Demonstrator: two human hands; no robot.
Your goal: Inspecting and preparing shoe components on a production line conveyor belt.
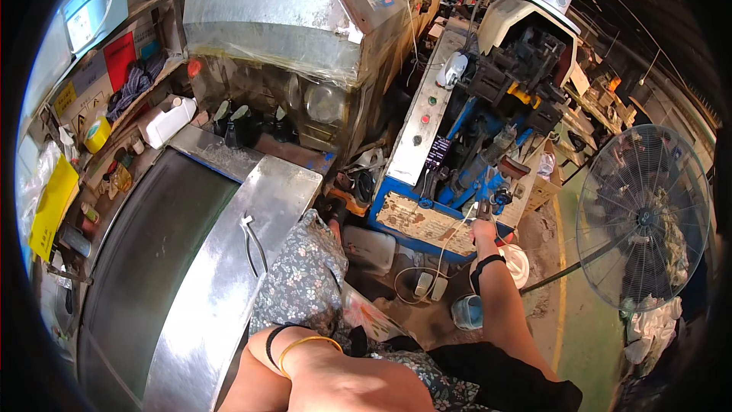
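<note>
Reaching right hand [482, 230] at blue machine [465, 160], fan [644, 217] beside

Open floor lies between the blue metal machine base [427, 223] and the grey wire-caged standing fan [644, 217]. White cable [446, 240], white foot pedals [427, 284] and a white bucket [520, 263] crowd the machine's front edge.

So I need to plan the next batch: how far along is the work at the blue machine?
Done: nothing finished shows. In hand: the right hand is stretched out to the front edge of the blue machine, at a small dark part; its grip is too small to tell. The left hand is hidden below the flowered cloth, only the forearm showing. Left: the conveyor belt carries no pieces I can see.
</note>
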